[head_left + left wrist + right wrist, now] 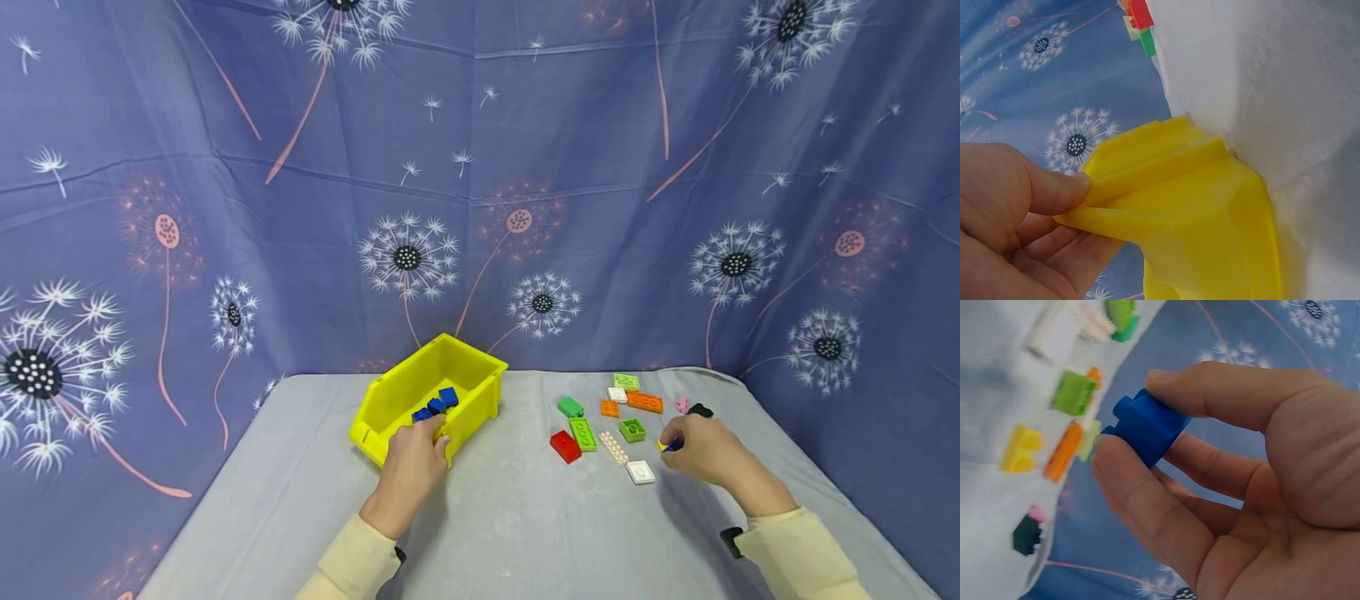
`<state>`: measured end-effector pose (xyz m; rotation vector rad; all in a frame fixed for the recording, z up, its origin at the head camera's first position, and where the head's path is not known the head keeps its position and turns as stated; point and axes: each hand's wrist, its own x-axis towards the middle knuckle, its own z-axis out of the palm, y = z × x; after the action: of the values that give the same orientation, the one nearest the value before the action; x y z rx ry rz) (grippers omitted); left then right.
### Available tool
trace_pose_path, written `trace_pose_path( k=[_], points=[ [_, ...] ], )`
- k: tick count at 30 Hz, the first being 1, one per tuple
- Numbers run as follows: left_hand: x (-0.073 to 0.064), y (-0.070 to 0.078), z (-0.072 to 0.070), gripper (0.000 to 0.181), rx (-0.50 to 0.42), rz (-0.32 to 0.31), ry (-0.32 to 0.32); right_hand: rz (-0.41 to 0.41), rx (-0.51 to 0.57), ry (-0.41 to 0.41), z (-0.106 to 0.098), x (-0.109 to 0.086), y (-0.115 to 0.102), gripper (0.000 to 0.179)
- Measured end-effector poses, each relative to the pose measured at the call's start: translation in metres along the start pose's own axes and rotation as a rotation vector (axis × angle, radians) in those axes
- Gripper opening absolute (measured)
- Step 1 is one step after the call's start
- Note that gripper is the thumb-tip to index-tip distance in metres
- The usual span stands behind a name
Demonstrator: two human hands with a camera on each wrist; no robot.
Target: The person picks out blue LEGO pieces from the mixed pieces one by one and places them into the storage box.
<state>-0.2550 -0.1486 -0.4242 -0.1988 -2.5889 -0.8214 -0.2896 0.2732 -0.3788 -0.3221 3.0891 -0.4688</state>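
My left hand (414, 465) grips the near right rim of a yellow bin (474, 414), thumb on one side and fingers beneath in the left wrist view. Inside that bin lie several blue bricks (447, 397). Over the right part of the table, my right hand (705, 450) pinches a blue toy brick (1150, 428) between thumb and fingers, its studs facing away from the palm. Beyond the held brick, in the right wrist view, a yellow brick (1020, 449) lies on the cloth.
Loose bricks spread left of my right hand: a red one (566, 447), a long green one (582, 434), a white one (641, 472) and an orange one (645, 402). A black piece (701, 411) lies behind that hand. A patterned blue curtain (637, 250) hangs behind the table.
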Motion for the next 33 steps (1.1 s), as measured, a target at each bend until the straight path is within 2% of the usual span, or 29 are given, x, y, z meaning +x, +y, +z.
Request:
trace_pose_path(
  k=[5,11,21,33],
  points=[
    [0.001,0.000,0.000,0.033,0.009,0.019,0.019,-0.032,0.000,0.045,-0.015,0.007,-0.016,0.022],
    [0.001,0.001,0.000,0.034,0.003,-0.003,0.009,-0.036,0.031,0.055,-0.028,0.014,-0.042,0.024],
    [0.002,0.001,0.001,0.035,0.007,-0.029,-0.015,-0.102,0.095,0.114,-0.038,0.029,-0.080,0.029],
    [-0.001,0.002,0.000,0.035,0.004,-0.024,-0.015,-0.159,0.182,0.160,-0.044,0.046,-0.120,0.030]
  ],
)
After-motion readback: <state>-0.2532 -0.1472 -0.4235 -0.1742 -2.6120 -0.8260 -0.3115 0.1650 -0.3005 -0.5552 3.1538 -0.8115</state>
